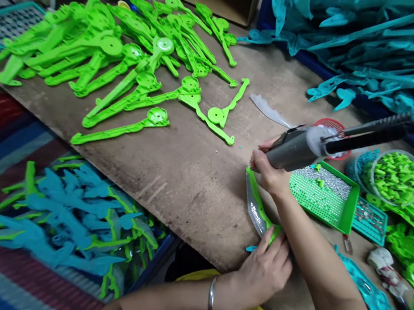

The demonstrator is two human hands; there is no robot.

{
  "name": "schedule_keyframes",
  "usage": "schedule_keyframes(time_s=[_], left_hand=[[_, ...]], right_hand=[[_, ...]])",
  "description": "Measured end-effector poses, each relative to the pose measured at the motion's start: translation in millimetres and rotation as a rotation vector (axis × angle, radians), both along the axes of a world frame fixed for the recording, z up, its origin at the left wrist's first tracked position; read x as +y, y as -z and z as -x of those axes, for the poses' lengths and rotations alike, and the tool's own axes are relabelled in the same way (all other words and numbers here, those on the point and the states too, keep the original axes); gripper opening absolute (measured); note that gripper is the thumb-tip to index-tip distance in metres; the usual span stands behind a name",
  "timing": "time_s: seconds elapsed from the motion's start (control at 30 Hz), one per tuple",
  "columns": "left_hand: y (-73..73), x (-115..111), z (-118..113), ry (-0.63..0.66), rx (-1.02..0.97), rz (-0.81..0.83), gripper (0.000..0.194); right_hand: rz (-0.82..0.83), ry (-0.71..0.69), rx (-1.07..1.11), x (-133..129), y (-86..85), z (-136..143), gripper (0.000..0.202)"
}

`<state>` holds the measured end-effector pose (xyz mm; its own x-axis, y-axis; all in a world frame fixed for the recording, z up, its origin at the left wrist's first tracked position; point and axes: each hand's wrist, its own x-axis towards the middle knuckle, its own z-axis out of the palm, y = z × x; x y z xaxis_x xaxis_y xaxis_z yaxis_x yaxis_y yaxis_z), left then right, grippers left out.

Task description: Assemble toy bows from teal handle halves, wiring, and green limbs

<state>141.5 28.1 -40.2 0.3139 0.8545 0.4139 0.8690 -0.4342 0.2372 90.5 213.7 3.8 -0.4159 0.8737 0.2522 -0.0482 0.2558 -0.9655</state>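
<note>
My right hand (pixel 269 171) is wrapped round a grey electric screwdriver (pixel 294 148) with a dark cord and a coiled spring at its back end. The screwdriver's tip is hidden behind the hand, over the far end of a slim green plastic part (pixel 259 202) joined to a clear curved blade-like piece (pixel 253 209). My left hand (pixel 266 269), a metal bangle at its wrist, presses the near end of that green part to the table with its fingers. A loose clear blade piece (pixel 270 110) lies beyond the screwdriver.
Green plastic parts (pixel 87 48) lie heaped at the back left of the table (pixel 187 188). A green tray (pixel 324 191) of small metal screws and a tub of green bits (pixel 397 177) stand right. Teal parts (pixel 378 40) fill a back-right crate; a lower bin holds blue-and-green pieces (pixel 65 212).
</note>
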Motion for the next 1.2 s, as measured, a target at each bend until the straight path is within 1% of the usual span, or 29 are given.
schedule_keyframes(time_s=[0.1,0.2,0.23,0.3,0.37,0.4,0.47,0.57,0.63,0.73,0.83,0.9,0.97,1.13,1.2], left_hand=[[0.7,0,0,-0.001,-0.004,-0.004,0.023],[1.6,0,0,0.011,0.015,0.027,0.027],[1.8,0,0,0.019,0.023,0.038,0.028],[2.0,-1,1,0.029,0.029,0.043,0.027],[2.5,-1,1,0.028,0.03,0.035,0.026],[2.8,-1,1,0.024,0.034,0.032,0.026],[3.6,0,1,0.013,0.039,0.023,0.029],[4.3,1,1,0.007,0.015,0.012,0.031],[4.6,2,3,0.016,-0.012,0.011,0.03],[5.7,0,11,0.047,-0.042,0.004,0.029],[7.3,-5,26,0.068,-0.076,-0.01,0.033],[8.0,-10,39,0.058,-0.084,0.002,0.035],[8.2,-13,51,0.039,-0.074,0.019,0.036],[8.2,-18,78,0.023,-0.024,0.009,0.036],[8.3,-19,87,0.025,0.0,-0.001,0.037]], right_hand=[[-0.045,-0.083,-0.047,5,-1.7,1,0.015],[-0.156,-0.181,-0.096,10,-2.4,4,0.019],[-0.167,-0.203,-0.095,11,-1.9,4,0.02],[-0.12,-0.209,-0.039,11,-1.1,4,0.022],[-0.048,-0.175,0.053,8,-3.7,-5,0.027],[-0.029,-0.15,0.083,5,-7.2,-13,0.03],[-0.025,-0.09,0.077,-3,-18.7,-37,0.033],[-0.018,0.04,-0.013,-14,-41.1,-90,0.034],[0.006,0.136,-0.053,-20,-52.1,-129,0.035],[-0.004,0.299,-0.111,-26,-56.5,-183,0.032],[-0.044,0.437,-0.173,-28,-51.2,-223,0.034],[-0.061,0.489,-0.178,-29,-46.3,-241,0.04],[-0.073,0.503,-0.165,-27,-41.5,-252,0.047],[-0.055,0.442,-0.176,-22,-30.7,-264,0.059],[-0.066,0.413,-0.202,-26,-29.3,-269,0.067]])
